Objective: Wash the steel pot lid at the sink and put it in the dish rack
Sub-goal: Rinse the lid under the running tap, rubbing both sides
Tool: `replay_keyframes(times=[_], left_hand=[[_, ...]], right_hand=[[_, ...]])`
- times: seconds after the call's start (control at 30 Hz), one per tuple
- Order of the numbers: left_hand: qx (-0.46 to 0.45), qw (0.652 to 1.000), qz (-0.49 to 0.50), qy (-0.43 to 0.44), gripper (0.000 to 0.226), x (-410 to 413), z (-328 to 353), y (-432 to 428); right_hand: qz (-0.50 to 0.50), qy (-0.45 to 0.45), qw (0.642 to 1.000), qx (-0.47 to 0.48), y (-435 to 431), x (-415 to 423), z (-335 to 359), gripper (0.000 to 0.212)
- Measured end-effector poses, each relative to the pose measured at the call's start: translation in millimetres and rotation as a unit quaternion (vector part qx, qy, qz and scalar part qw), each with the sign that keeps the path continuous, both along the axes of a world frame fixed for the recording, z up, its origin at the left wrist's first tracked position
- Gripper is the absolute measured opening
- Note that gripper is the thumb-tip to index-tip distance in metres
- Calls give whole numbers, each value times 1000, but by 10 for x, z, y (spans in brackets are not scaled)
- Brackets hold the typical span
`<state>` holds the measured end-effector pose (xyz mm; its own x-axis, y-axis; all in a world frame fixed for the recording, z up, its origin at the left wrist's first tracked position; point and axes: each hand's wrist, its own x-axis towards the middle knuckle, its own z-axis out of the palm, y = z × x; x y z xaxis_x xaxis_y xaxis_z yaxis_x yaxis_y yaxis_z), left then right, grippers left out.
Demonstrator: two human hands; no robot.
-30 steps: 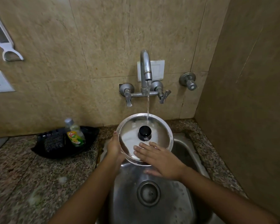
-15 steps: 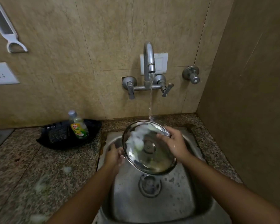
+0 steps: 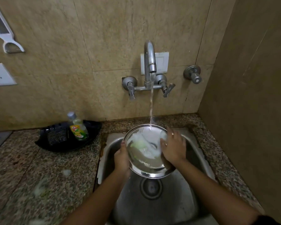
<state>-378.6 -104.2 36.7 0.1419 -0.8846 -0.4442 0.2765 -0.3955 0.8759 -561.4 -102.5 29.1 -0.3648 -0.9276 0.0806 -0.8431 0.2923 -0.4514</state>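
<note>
I am rinsing the steel pot lid (image 3: pixel 150 166) over the sink (image 3: pixel 191 159), in the middle of the frame. My left hand (image 3: pixel 122 157) grips its left edge. My right hand (image 3: pixel 173 147) lies flat on its right side, rubbing. Water from the tap (image 3: pixel 150 58) hits the soap (still lots). Next I think I must turn it slowly so all the soap runs off.

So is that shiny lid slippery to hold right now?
Probably yes: the steel lid is wet from the tap stream and streaked with white foam. It looks stiff metal, so it shouldn't bend. The left hand grips its rim while the right hand rubs it, likely steadying it.
</note>
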Motion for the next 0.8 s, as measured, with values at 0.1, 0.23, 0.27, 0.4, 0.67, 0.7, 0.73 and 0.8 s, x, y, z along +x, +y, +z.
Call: replay_keyframes(times=[0.1,0.23,0.27,0.4,0.67,0.7,0.73,0.8], left_hand=[[5,1000,0,0,36,-124,110,-43],[12,1000,5,-20,48,-198,178,-183],[9,1000,5,-29,49,-192,188,-224],[10,999,27,-20,44,-110,212,-327],[26,999,-25,-10,48,-258,181,-229],[21,999,-26,-4,48,-274,202,-238],[15,1000,-23,1,48,-282,230,-251],[7,1000,-23,7,49,-258,257,-295]], right_hand=[[113,63,992,12,-222,176,103,69],[325,100,940,17,-241,456,205,62],[382,91,920,18,-158,461,232,61],[412,118,902,53,166,92,217,59],[221,105,970,1,-450,172,403,68],[277,102,956,4,-440,298,432,66],[334,102,937,14,-371,401,452,63],[414,97,905,35,-129,445,488,59]])
